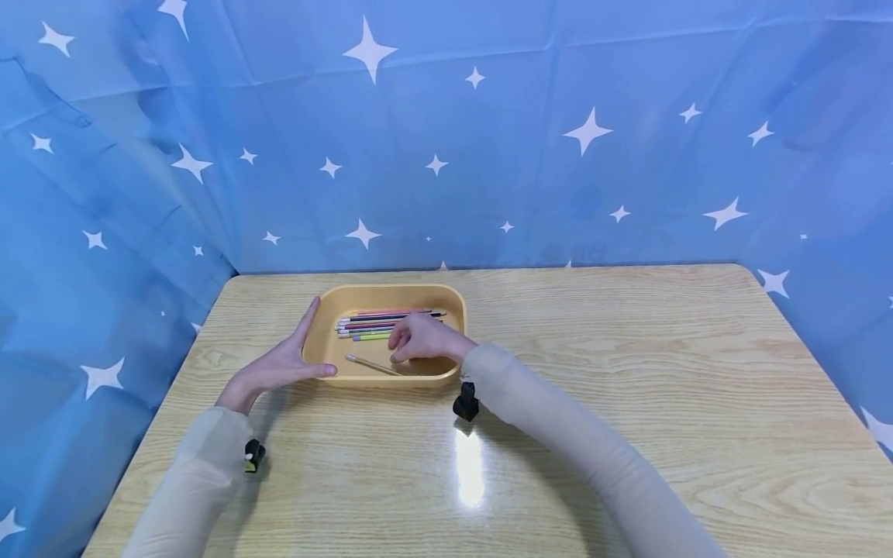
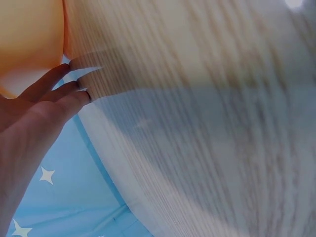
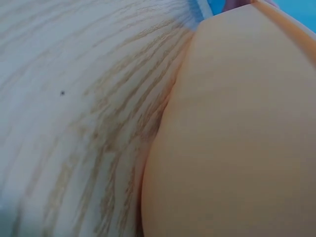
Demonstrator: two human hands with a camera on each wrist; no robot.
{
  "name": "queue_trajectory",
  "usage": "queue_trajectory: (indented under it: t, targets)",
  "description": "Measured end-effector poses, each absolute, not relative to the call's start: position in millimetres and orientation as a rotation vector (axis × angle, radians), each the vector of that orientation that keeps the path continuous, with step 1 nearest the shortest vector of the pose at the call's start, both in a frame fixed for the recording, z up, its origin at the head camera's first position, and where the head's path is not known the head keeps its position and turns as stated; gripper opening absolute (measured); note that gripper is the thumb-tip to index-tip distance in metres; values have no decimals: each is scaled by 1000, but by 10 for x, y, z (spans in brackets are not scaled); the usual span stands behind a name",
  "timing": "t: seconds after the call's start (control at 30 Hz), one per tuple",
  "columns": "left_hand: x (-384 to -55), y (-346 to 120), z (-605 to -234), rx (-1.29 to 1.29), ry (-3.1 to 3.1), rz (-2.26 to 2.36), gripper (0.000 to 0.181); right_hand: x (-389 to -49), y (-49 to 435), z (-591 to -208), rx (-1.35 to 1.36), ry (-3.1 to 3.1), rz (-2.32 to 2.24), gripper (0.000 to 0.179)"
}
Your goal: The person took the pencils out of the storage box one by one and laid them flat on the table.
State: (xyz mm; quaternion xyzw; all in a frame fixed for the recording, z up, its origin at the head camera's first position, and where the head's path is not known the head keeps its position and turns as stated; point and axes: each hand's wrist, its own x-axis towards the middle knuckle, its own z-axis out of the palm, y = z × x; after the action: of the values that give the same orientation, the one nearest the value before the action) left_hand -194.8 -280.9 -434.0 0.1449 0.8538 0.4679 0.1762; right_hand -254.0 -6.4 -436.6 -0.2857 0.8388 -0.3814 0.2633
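A tan, round-cornered tray holds a row of several pencils near its far side. A single wooden-coloured pencil lies apart, slanting toward the near wall. At the tray's left end my left hand is spread, its thumb over the near rim and its fingers along the left side. In the left wrist view those fingers lie fairly straight by the tray wall. My right hand is inside the tray, fingers bent downward, between the row and the single pencil; no pencil shows between thumb and fingers.
The tray stands near the back left of a wood-grain table. A blue curtain with white stars hangs behind and beside it. In the right wrist view the tray's outer wall fills much of the picture.
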Motion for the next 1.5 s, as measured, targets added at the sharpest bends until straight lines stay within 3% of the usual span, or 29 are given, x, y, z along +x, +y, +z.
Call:
queue_trajectory:
  t: [0.4,1.0,1.5]
  targets:
    - [-1954,-2796,-4349,377,2412,1316,117,-2399,-173,-4385,-970,2512,-587,27]
    - [-1991,-2793,-4351,374,2427,1296,116,-2497,-153,-4393,-862,2345,-928,11]
    - [-1971,-2833,-4363,389,2412,1324,117,-2460,-120,-4293,-750,2226,-1227,32]
